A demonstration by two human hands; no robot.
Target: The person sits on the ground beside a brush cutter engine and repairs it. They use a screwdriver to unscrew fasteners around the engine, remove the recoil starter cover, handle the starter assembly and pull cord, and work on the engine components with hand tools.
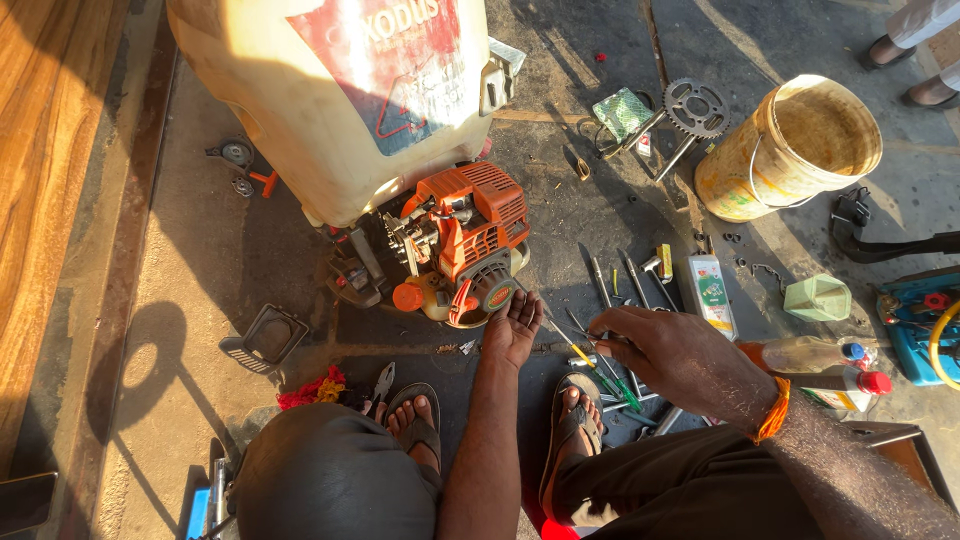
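A small orange engine [462, 243] sits on the dark, oily floor [560, 190], bolted under a big cream plastic tank [330, 90] with a red and blue label. The engine's ribbed orange cover faces up, bare metal parts show on its left side, and a round orange-and-black starter housing [485, 293] sticks out at the lower front.

The left hand [512, 328] rests with spread fingers against the edge of that round housing, gripping nothing. The right hand [665, 352] hovers over a scatter of tools [625, 290] just right of the engine; its fingers are curled over thin screwdrivers [590, 365] with yellow and green handles, though whether it grips one is not clear.

Both feet in sandals [572, 425] are planted close below the engine, so the space between the knees is tight. To the left of the engine the concrete is more open, with only a black plastic frame [263, 338] and a few small parts [238, 160] lying there. A wooden surface [50, 200] borders the far left. On the right, the ground is crowded: a dirty yellow bucket [790, 150], a sprocket [695, 107], a small white bottle [708, 292], a pale green container [818, 298] and clear bottles [820, 365] with coloured caps hem in the tools.
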